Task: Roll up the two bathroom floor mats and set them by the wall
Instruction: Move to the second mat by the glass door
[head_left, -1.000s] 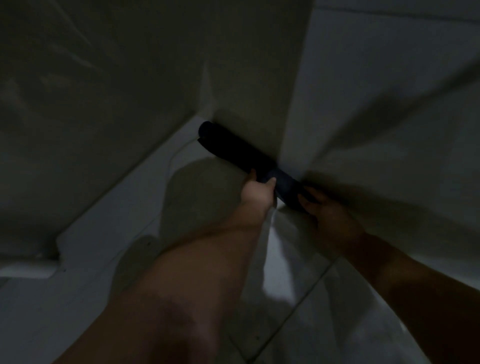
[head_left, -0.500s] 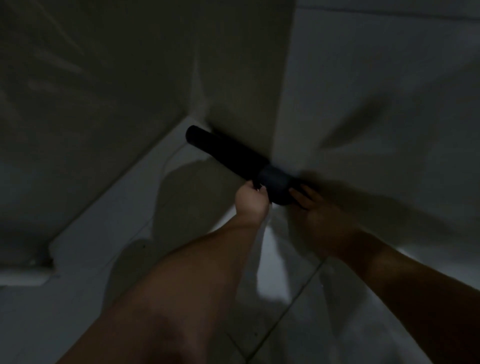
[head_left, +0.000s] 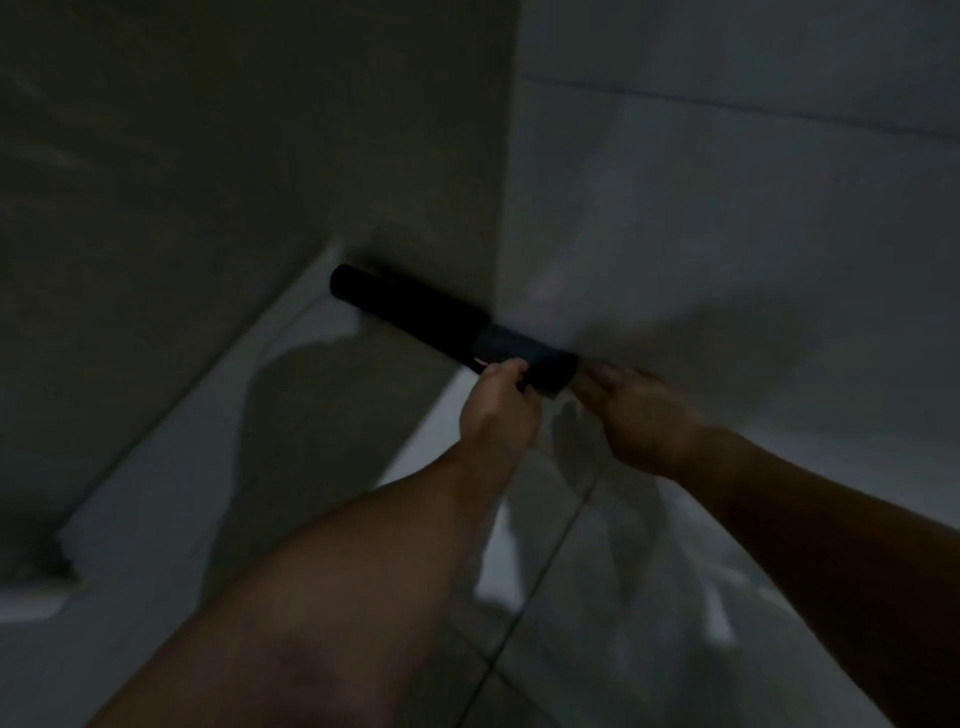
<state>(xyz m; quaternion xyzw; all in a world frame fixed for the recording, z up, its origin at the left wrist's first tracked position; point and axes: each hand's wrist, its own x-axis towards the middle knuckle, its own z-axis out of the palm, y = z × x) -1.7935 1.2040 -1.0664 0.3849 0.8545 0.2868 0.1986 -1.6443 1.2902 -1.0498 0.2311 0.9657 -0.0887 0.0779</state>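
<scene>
A: Lower frame, nearest you: your two forearms rise from the bottom edge over the pale floor tiles (head_left: 649, 597). What has changed?

B: Half a second back your left hand sat lower and just short of the roll; now your left hand (head_left: 498, 410) is up at centre frame with its fingers curled over the near edge of the rolled mat (head_left: 447, 325). A second ago it was likewise on the roll, so you have let go and taken hold again, which reads as nudging it into place rather than carrying it.

A: And the other hand?

B: Your right hand (head_left: 636, 410), right of centre, lies palm down with fingers extended towards the roll's right end. They are loose, not clasping anything; whether the tips touch the mat is lost in the dark.

A: Where does the mat lie?

B: Beyond both hands, on the floor, running from centre frame up and left along the foot of the dark wall (head_left: 260, 156), its left end near the corner. Its right end passes the edge where the lighter tiled wall (head_left: 727, 208) begins.

A: Meaning for the task?

B: This mat looks rolled and all but set by the wall. Only one roll is distinct here; a second cannot be made out
</scene>
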